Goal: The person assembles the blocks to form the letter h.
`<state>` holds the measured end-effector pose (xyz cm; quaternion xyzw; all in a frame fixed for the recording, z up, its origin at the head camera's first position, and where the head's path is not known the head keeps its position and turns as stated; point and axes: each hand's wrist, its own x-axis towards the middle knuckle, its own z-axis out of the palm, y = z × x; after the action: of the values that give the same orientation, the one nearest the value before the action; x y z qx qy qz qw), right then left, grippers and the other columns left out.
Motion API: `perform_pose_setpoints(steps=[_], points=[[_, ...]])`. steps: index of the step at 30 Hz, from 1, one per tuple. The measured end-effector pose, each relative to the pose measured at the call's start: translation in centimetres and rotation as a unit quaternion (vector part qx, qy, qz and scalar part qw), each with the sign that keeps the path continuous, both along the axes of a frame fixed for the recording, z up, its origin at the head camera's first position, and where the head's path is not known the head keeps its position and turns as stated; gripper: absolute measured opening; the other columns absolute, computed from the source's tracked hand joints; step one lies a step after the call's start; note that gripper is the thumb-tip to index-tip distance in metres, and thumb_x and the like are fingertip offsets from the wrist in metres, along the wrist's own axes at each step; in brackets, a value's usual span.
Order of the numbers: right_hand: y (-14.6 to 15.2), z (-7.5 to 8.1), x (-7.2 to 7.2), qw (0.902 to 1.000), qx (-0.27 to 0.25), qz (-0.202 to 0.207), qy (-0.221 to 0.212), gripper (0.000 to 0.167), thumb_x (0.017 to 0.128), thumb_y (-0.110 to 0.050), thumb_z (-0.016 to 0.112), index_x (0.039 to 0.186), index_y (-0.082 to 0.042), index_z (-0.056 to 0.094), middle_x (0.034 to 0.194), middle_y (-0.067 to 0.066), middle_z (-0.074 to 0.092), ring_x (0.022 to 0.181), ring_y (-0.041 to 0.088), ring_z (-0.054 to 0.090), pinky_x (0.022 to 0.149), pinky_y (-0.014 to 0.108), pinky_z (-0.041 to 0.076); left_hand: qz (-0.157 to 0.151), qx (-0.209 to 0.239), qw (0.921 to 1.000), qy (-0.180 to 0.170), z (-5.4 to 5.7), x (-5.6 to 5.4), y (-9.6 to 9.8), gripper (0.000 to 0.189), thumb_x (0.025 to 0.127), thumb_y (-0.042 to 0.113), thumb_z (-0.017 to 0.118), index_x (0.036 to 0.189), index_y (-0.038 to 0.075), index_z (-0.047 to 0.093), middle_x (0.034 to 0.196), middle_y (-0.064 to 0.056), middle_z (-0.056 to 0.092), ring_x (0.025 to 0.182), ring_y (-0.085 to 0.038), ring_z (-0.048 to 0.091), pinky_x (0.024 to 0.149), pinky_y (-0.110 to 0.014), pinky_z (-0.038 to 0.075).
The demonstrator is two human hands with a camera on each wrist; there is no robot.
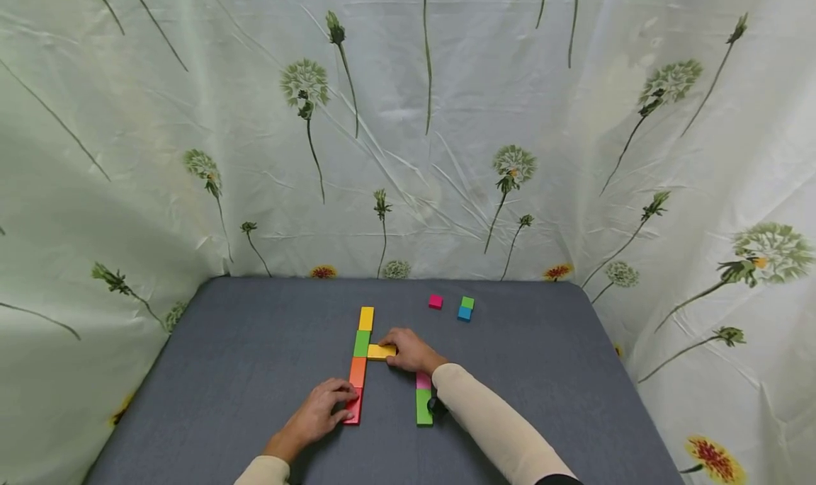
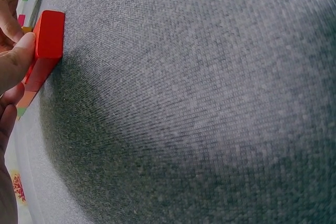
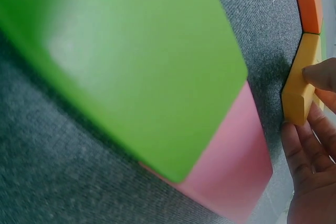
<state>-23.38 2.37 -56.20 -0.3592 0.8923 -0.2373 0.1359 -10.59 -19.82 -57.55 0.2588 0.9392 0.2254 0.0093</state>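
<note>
My left hand (image 1: 319,408) holds the red block (image 1: 354,408) at the near end of a column, its thumb against the side in the left wrist view. Above it lie an orange block (image 1: 358,372), a green block (image 1: 361,343) and a yellow block (image 1: 366,318), end to end. With thumb and fingers my right hand (image 1: 411,352) pinches a second yellow block (image 1: 380,352), lying crosswise. Its left end meets the column near the join of green and orange. In the right wrist view this yellow block (image 3: 299,87) shows between thumb and fingers.
Right of the column, a pink block (image 1: 423,381) and a green block (image 1: 423,408) stand end to end, partly behind my right forearm. Farther back on the grey table (image 1: 268,343) are a magenta block (image 1: 435,301), a small green block (image 1: 468,302) and a blue block (image 1: 465,314).
</note>
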Motion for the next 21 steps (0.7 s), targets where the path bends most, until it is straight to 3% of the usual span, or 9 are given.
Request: perform_pose_setpoints(steps=[9, 21], points=[[-0.03, -0.27, -0.1, 0.9999, -0.008, -0.005, -0.01, 0.029, 0.087, -0.009, 0.067, 0.116, -0.006, 0.068, 0.107, 0.003, 0.064, 0.096, 0.012, 0.057, 0.087, 0.028, 0.047, -0.012, 0.013, 0.9996, 0.024, -0.24, -0.01, -0.1, 0.025, 0.078, 0.015, 0.08, 0.099, 0.005, 0.073, 0.102, 0.002, 0.061, 0.096, -0.016, 0.058, 0.082, -0.039, 0.051], [0.01, -0.08, 0.03, 0.9995, -0.014, -0.013, -0.025, 0.029, 0.088, -0.008, 0.066, 0.117, -0.006, 0.068, 0.107, 0.003, 0.064, 0.096, 0.013, 0.057, 0.087, 0.029, 0.047, -0.007, 0.005, 0.9999, 0.009, -0.15, -0.05, -0.02, 0.026, 0.079, 0.018, 0.079, 0.1, 0.005, 0.073, 0.104, 0.002, 0.061, 0.098, -0.016, 0.058, 0.084, -0.039, 0.05]])
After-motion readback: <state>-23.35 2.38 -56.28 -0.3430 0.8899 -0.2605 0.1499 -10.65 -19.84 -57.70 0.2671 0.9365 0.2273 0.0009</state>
